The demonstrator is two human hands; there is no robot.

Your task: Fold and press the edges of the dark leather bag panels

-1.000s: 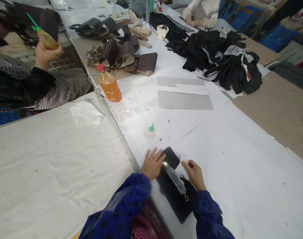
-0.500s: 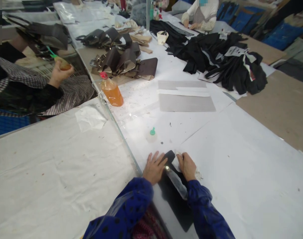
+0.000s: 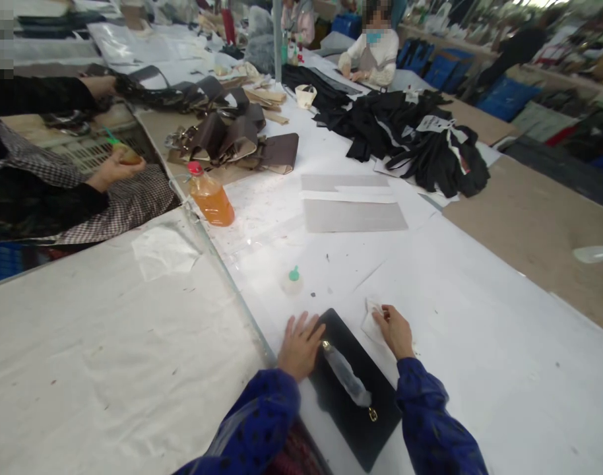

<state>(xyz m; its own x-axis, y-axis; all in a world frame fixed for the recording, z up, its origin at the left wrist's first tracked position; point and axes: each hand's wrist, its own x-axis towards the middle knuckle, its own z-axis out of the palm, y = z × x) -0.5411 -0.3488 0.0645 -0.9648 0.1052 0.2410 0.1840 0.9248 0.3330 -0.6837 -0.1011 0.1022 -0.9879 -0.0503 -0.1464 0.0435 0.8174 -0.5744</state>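
Note:
A flat black bag panel (image 3: 338,402) lies on the white table near its front edge. Its handle (image 3: 348,377) is wrapped in clear plastic and ends in gold-coloured metal rings. My left hand (image 3: 300,346) rests on the panel's upper left edge with fingers spread. To the right of the panel, my right hand (image 3: 395,332) pinches a white cloth or tissue (image 3: 372,320) that touches the table. A small clear squeeze bottle with a green nozzle (image 3: 294,274) stands beyond my left hand.
An orange-filled bottle (image 3: 212,198) with a red cap stands left of grey sheets (image 3: 353,216). Behind lie brown bag parts (image 3: 237,135) and a heap of black pieces (image 3: 420,138). At left, a co-worker's hand (image 3: 111,170) holds a small amber bottle.
My right hand has moved right with the white cloth, off the black panel, uncovering its right side. My left hand stays on the panel. A co-worker's other arm has reached forward to the bag parts.

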